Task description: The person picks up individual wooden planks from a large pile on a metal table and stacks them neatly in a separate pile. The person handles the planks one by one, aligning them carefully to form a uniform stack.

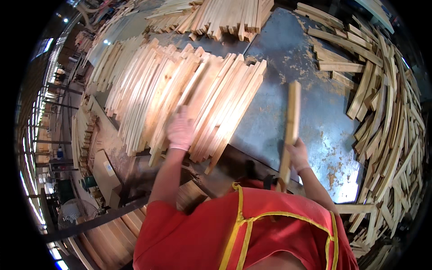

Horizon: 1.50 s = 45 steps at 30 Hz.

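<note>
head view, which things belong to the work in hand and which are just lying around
Seemingly part of the work:
- wooden strip, in the right hand
- row of strips, under the left hand

Probably just lying about:
- fan
- brown panel

Smooth grey table (263, 123), side-by-side wooden strips (227, 105), jumbled wood pieces (382, 128) along the right

Woodworking shop with stacked planks (225, 103)
</note>
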Tool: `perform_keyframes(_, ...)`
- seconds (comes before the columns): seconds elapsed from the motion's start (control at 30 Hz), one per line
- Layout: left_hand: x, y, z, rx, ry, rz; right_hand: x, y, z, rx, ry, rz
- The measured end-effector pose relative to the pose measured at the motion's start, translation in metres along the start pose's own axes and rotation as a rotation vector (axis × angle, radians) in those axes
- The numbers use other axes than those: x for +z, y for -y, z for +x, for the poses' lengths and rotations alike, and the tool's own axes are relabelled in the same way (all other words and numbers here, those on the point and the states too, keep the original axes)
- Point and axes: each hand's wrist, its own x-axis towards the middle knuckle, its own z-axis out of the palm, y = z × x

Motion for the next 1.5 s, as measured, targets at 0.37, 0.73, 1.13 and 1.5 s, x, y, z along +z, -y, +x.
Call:
perform_keyframes(0.37, 0.017, 0.025, -0.003, 0.116, 0.034, -0.099, -0.072, 0.000, -0.032, -0.194, -0.415, -0.388)
perform_keyframes(0.73, -0.078, -0.282, -0.038, 0.943, 0.142, -0.650, -0.235, -0.184, -0.183, 0.372, -1.430, -0.057)
perform_keyframes(1.13, -0.143, -0.438, -0.111, 1.307, 0.414, -0.620, -0.497, -0.065, -0.144, 0.452, -1.007, -0.845)
perform_keyframes(1.5, -0.144, -0.434, -0.121, 1.147, 0.479, -0.725, -0.396, -0.059, -0.194, 0.046, -0.628, 0.145)
